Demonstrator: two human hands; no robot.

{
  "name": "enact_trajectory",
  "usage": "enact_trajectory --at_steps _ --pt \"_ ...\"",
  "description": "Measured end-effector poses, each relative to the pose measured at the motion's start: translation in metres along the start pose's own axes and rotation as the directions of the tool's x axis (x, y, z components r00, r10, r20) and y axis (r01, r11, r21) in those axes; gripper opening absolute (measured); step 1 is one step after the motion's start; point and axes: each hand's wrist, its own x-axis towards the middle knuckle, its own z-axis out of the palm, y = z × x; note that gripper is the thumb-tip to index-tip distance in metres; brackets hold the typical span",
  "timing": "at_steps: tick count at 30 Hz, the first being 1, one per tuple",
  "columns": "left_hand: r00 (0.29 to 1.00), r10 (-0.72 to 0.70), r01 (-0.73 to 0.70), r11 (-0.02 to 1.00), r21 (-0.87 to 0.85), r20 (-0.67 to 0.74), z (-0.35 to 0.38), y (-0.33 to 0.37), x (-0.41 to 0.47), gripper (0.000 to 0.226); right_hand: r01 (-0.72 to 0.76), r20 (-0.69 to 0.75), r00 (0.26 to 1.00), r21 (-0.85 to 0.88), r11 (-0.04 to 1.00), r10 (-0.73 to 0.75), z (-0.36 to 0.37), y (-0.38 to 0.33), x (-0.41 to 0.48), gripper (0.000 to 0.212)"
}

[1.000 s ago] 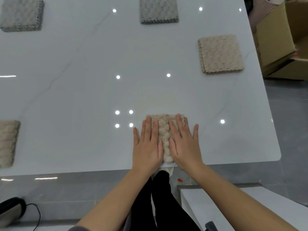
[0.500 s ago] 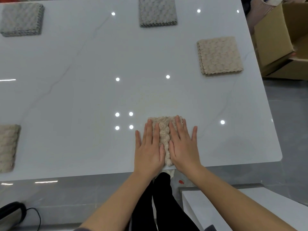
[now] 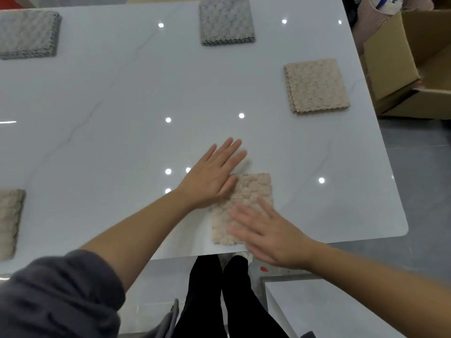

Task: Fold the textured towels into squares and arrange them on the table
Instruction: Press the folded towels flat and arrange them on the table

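A folded beige textured towel [image 3: 249,191] lies near the front edge of the white table [image 3: 122,142]. My left hand [image 3: 212,174] is flat with straight fingers; its palm covers the towel's upper left corner and its fingers reach past the towel over the table. My right hand [image 3: 268,232], blurred with motion, lies flat with spread fingers over the towel's lower right part. Another folded beige towel [image 3: 316,85] lies at the right. Two folded grey towels [image 3: 227,20] [image 3: 28,34] lie at the far edge. A beige towel [image 3: 9,223] shows at the left border.
Cardboard boxes [image 3: 410,59] stand on the floor beyond the table's right edge. A low white surface [image 3: 329,311] sits at the lower right. My legs [image 3: 219,293] in black stand below the table's front edge.
Both hands lay side by side flat on the towel. Now the left hand has slid up and to the left, the right hand down and to the right, uncovering the towel's middle.
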Motion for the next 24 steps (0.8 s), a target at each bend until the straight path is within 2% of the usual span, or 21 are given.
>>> enact_trajectory --at_steps 2,5,9,12,15,20,22,24 --pt "0.993 0.111 -0.113 0.993 0.037 0.042 -0.001 -0.003 0.022 0.055 0.170 0.045 0.984 -0.007 0.985 -0.170 0.009 -0.009 0.010 0.056" --pt "0.968 0.231 -0.238 0.969 0.068 0.097 0.003 0.000 0.050 0.056 0.308 0.060 0.949 0.025 0.951 -0.309 0.023 -0.012 0.022 0.045" --pt "0.963 0.214 -0.232 0.967 0.105 0.164 0.020 0.001 0.060 0.060 0.368 0.065 0.925 0.082 0.926 -0.374 0.029 -0.003 0.028 0.044" --pt "0.966 0.206 -0.225 0.968 0.111 0.157 0.030 0.002 0.054 0.061 0.385 0.093 0.913 0.120 0.915 -0.396 0.030 0.008 0.032 0.045" --pt "0.952 0.278 -0.295 0.945 0.140 0.131 0.032 0.002 0.054 0.059 0.382 0.081 0.917 0.103 0.919 -0.390 0.029 0.016 0.038 0.047" --pt "0.972 0.206 -0.221 0.965 0.139 0.113 0.031 -0.001 0.056 0.060 0.337 0.092 0.932 0.145 0.930 -0.352 0.023 0.009 0.039 0.046" --pt "0.983 0.157 -0.167 0.979 0.115 0.091 0.024 0.001 0.052 0.061 0.252 0.104 0.956 0.187 0.950 -0.274 0.013 0.004 0.036 0.050" --pt "0.995 0.092 -0.094 0.993 0.070 0.038 0.012 0.002 0.041 0.060 0.121 0.070 0.988 0.168 0.978 -0.134 0.000 0.002 0.027 0.048"
